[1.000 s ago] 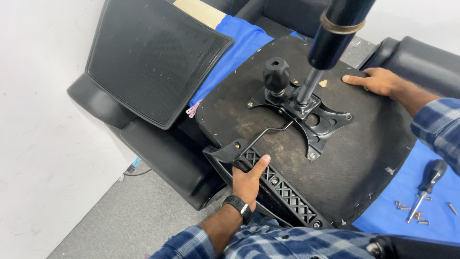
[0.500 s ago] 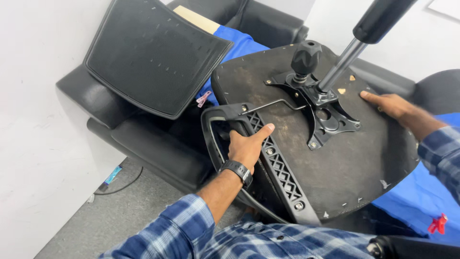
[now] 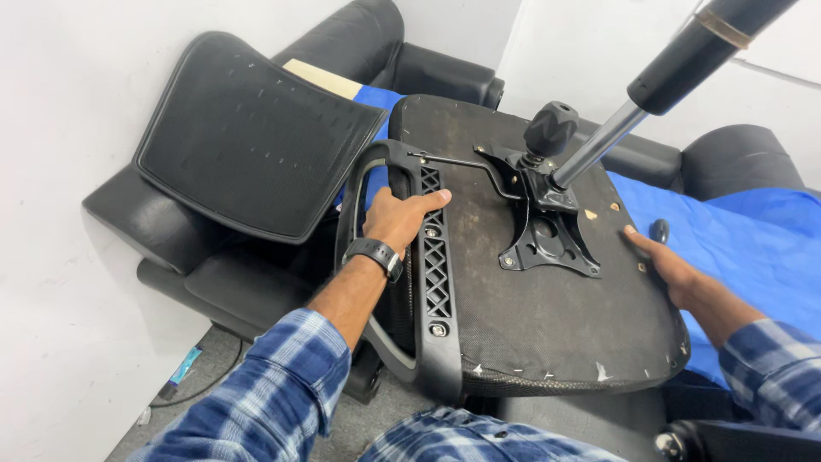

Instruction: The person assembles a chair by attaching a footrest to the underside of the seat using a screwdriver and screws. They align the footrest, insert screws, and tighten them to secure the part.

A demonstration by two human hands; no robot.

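Head view: gas cylinder [image 3: 650,81] slanting up-right

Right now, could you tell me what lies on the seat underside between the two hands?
In the head view, the metal tilt mechanism with its gas cylinder sits between left hand and right hand.

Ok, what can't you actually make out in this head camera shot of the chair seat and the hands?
- Gas cylinder: its top is cut off by the upper edge.
- Left hand: fingertips curl behind the armrest.
- Right hand: palm is hidden, pressed on the seat underside.
- Backrest: covers the sofa beneath it.
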